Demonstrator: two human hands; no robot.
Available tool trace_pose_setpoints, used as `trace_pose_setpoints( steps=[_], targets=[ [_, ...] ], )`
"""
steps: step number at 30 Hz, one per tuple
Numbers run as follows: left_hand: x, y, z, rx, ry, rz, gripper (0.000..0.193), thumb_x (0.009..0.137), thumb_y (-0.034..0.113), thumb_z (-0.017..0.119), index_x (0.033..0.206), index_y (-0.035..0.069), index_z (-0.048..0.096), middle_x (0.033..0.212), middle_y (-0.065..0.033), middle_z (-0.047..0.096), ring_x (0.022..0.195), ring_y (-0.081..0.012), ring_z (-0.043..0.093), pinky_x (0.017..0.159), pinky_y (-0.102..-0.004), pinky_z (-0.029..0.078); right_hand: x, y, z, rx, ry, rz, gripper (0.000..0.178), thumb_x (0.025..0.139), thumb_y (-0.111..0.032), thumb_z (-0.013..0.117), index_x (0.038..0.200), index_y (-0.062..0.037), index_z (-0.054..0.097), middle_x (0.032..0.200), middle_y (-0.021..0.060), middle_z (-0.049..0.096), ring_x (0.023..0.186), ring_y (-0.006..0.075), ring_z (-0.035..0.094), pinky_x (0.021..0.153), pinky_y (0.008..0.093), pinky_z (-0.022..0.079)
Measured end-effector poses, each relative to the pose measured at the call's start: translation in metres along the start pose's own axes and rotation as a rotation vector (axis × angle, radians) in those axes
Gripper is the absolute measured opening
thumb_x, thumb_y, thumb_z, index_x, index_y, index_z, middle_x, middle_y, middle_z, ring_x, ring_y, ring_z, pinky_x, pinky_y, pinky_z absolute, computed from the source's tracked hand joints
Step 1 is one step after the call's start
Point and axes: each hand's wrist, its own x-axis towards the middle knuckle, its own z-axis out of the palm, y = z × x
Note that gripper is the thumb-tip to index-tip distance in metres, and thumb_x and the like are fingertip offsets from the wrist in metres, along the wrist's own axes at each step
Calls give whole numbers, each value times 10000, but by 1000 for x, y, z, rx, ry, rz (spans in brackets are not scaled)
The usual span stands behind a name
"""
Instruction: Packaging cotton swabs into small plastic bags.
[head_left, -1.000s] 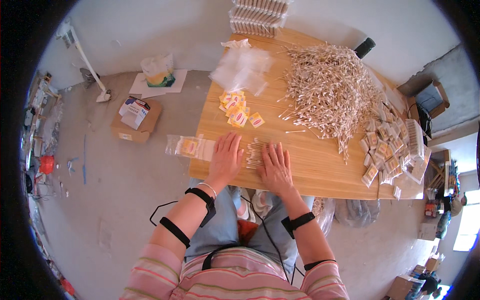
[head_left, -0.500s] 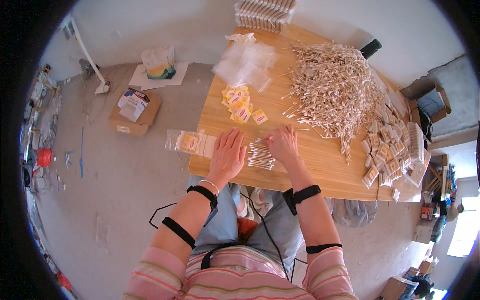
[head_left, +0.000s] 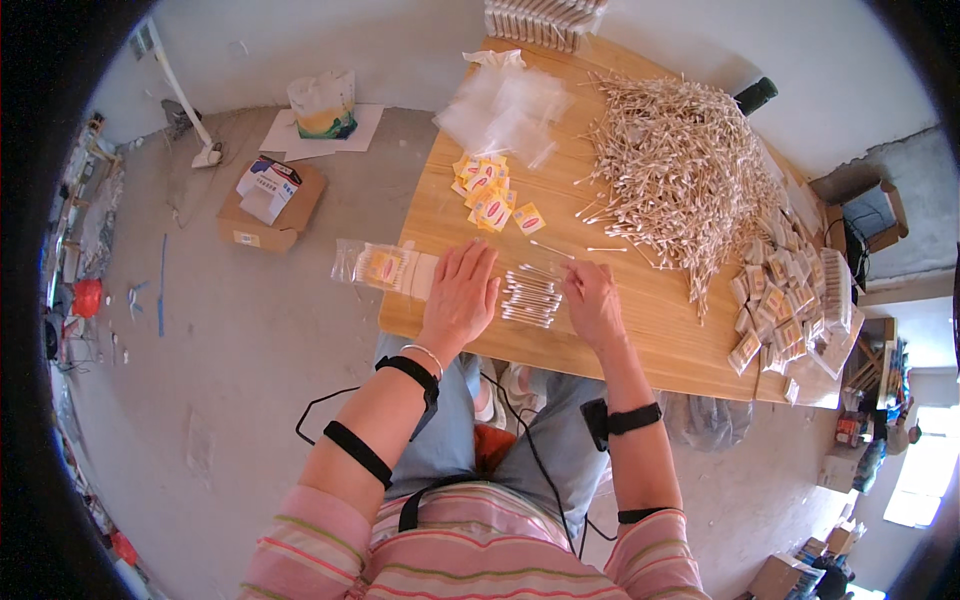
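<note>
My left hand (head_left: 460, 292) lies palm down near the table's front edge, fingers stretched out. Under its outer side runs a pale strip (head_left: 423, 275), which joins a clear bag (head_left: 368, 265) with a yellow label and swabs. A row of loose cotton swabs (head_left: 531, 297) lies side by side between my hands. At the row's right end is my right hand (head_left: 594, 303), its fingers curled and drawn together; what they hold, if anything, is hidden. Just beyond its fingertips lies a single cotton swab (head_left: 552, 249), with another stray swab (head_left: 607, 249) to the right.
A large heap of cotton swabs (head_left: 680, 170) covers the table's far right. Filled packs (head_left: 775, 300) pile up at the right edge. Yellow cards (head_left: 490, 195) and clear bags (head_left: 505, 105) lie beyond my left hand. A cardboard box (head_left: 272, 205) sits on the floor at left.
My right hand has moved right and a little nearer, off the far end of the swab row. A single swab now shows beyond its fingertips. My left hand stays nearly in place.
</note>
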Motion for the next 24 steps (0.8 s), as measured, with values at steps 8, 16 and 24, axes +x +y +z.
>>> trace_pose_setpoints(
  steps=[8, 16, 24],
  targets=[
    [1, 2, 4, -6, 9, 1, 391, 902, 200, 528, 1256, 37, 495, 1321, -119, 478, 1292, -283, 388, 1115, -441, 264, -27, 4, 17, 5, 52, -38, 126, 769, -22, 631, 883, -46, 681, 845, 133, 633, 844, 328, 561, 780, 414, 456],
    [1, 1, 1, -27, -6, -15, 400, 898, 211, 537, 1256, 37, 495, 1323, -125, 474, 1291, -288, 389, 1116, -441, 263, -1, 5, 13, -180, 183, -35, 101, 757, -97, 678, 857, -88, 690, 871, 90, 612, 885, 306, 553, 786, 415, 449],
    [2, 1, 4, 4, -7, -17, 407, 889, 228, 546, 1252, 46, 513, 1329, -103, 482, 1297, -257, 388, 1115, -429, 263, -6, -2, 31, -293, -82, 10, 59, 760, -174, 681, 786, -121, 689, 923, 71, 591, 995, 291, 530, 851, 440, 427]
  ],
)
